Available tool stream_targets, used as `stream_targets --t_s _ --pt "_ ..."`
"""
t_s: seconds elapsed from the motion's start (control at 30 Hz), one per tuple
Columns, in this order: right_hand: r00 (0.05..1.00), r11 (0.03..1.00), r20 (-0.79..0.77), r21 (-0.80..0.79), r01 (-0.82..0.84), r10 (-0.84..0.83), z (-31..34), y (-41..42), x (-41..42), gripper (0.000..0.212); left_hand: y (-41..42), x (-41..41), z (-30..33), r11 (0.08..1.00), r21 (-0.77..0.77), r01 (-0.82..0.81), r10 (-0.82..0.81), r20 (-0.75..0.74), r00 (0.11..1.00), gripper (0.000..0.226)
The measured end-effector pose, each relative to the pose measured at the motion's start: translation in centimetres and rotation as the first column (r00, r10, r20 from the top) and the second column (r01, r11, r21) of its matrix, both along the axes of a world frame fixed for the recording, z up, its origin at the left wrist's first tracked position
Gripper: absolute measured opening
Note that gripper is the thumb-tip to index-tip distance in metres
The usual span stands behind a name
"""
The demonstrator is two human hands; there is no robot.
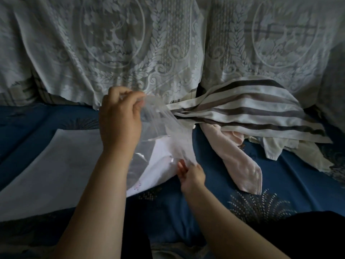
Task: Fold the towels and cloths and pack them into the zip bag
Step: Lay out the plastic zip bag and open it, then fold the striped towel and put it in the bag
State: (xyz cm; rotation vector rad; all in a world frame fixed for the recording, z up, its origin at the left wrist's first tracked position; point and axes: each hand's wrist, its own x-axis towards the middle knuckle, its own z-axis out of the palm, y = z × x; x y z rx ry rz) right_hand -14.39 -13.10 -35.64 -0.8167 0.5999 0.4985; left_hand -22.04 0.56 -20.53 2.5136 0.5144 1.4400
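Left hand (119, 118) lifts zip bag (168, 128); right hand (190, 174) pinches its lower edge.

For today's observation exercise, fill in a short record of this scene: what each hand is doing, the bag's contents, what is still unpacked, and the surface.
left hand: left hand lifts the clear zip bag by its top edge
right hand: right hand pinches the bag's lower edge
bag contents: a white cloth shows through the plastic
unpacked: striped towel, pink cloth, cream cloth, all loose
surface: blue patterned cover
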Motion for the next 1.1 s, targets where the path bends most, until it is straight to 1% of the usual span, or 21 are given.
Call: stream_targets --t_s 0.1,0.2,0.27,0.3,0.33,0.4,0.43,0.47,0.53,0.6,0.63,0.67,0.7,0.73,0.77,0.83,0.87,0.9,0.97,1.0,1.1 --pt "0.981 0.983 0.056 -0.009 -0.184 0.185 0.5 2.4 -0.5 0.023 0.6 -0.3 -1.0 0.996 -0.079 -0.038 0.034 -0.055 0.998 0.026" --pt "0.915 0.928 0.153 -0.066 -0.367 0.373 1.0 3.4 0.5 0.029 0.5 0.0 -2.1 0.975 -0.166 -0.151 0.137 -0.093 0.986 0.048" --pt "0.855 0.878 0.202 -0.108 -0.466 0.478 1.1 3.0 1.5 0.022 -0.1 0.4 -2.8 0.967 -0.127 -0.221 0.208 -0.109 0.972 0.055" --pt "0.814 0.843 0.220 -0.158 -0.515 0.538 1.1 2.6 2.1 0.015 -0.6 0.7 -3.0 0.968 -0.089 -0.235 0.224 -0.116 0.968 0.055" --pt "0.762 0.793 0.226 -0.237 -0.561 0.607 1.1 2.0 2.7 0.015 -1.3 1.0 -3.2 0.972 -0.051 -0.229 0.221 -0.118 0.968 0.054" --pt "0.660 0.659 0.191 -0.462 -0.593 0.727 0.9 0.7 4.0 0.039 -2.8 2.0 -3.5 0.986 0.022 -0.164 0.165 -0.100 0.981 0.048" --pt "0.630 0.598 0.171 -0.569 -0.564 0.757 0.8 0.1 4.8 0.048 -3.7 2.4 -3.8 0.992 0.058 -0.111 0.116 -0.091 0.989 0.045" --pt "0.630 0.572 0.176 -0.646 -0.506 0.757 0.7 -0.6 5.5 0.053 -4.5 2.9 -4.2 0.994 0.094 -0.048 0.057 -0.092 0.994 0.042" --pt "0.633 0.535 0.270 -0.799 -0.273 0.725 0.8 -2.0 7.7 0.044 -6.0 3.9 -5.2 0.987 0.135 0.082 -0.065 -0.123 0.990 0.037" --pt "0.552 0.365 0.340 -0.928 0.068 0.761 1.9 -3.5 10.7 0.027 -7.0 4.8 -6.1 0.976 0.118 0.182 -0.160 -0.176 0.971 0.033" --pt "0.517 0.283 0.347 -0.938 0.201 0.782 2.6 -4.2 12.2 0.023 -7.3 5.1 -6.5 0.971 0.099 0.217 -0.194 -0.203 0.960 0.030" --pt "0.506 0.205 0.320 -0.941 0.271 0.801 3.3 -4.8 13.9 0.025 -7.4 5.4 -6.9 0.967 0.079 0.244 -0.221 -0.227 0.949 0.027" --pt "0.510 0.115 0.261 -0.947 0.299 0.820 3.8 -5.3 15.5 0.029 -7.4 5.6 -7.3 0.963 0.059 0.262 -0.241 -0.247 0.939 0.025" --pt "0.518 -0.010 0.157 -0.952 0.305 0.841 3.9 -5.7 17.1 0.033 -7.3 5.8 -7.5 0.961 0.038 0.274 -0.255 -0.263 0.931 0.024" --pt "0.519 -0.165 0.019 -0.938 0.306 0.854 3.7 -6.2 18.6 0.036 -7.2 6.0 -7.8 0.960 0.018 0.281 -0.266 -0.274 0.924 0.025" --pt "0.519 -0.457 -0.245 -0.825 0.333 0.819 2.9 -7.5 20.7 0.043 -7.0 6.4 -8.1 0.956 -0.013 0.292 -0.284 -0.284 0.916 0.027" --pt "0.537 -0.558 -0.326 -0.751 0.352 0.778 2.6 -8.1 21.5 0.046 -7.0 6.6 -8.1 0.953 -0.021 0.302 -0.296 -0.283 0.913 0.027" --pt "0.554 -0.609 -0.354 -0.694 0.384 0.753 2.4 -8.7 22.1 0.048 -7.0 6.7 -8.2 0.949 -0.025 0.316 -0.310 -0.276 0.910 0.027" --pt "0.572 -0.636 -0.347 -0.630 0.445 0.744 2.5 -9.3 23.1 0.043 -7.1 6.8 -8.1 0.941 -0.033 0.337 -0.334 -0.250 0.909 0.024" --pt "0.571 -0.619 -0.321 -0.633 0.464 0.756 2.9 -9.3 23.3 0.040 -7.2 6.9 -8.0 0.941 -0.043 0.336 -0.336 -0.239 0.911 0.023" --pt "0.538 -0.510 -0.220 -0.715 0.478 0.813 4.3 -9.6 23.4 0.034 -7.9 7.2 -8.0 0.941 -0.131 0.314 -0.336 -0.224 0.915 0.020"
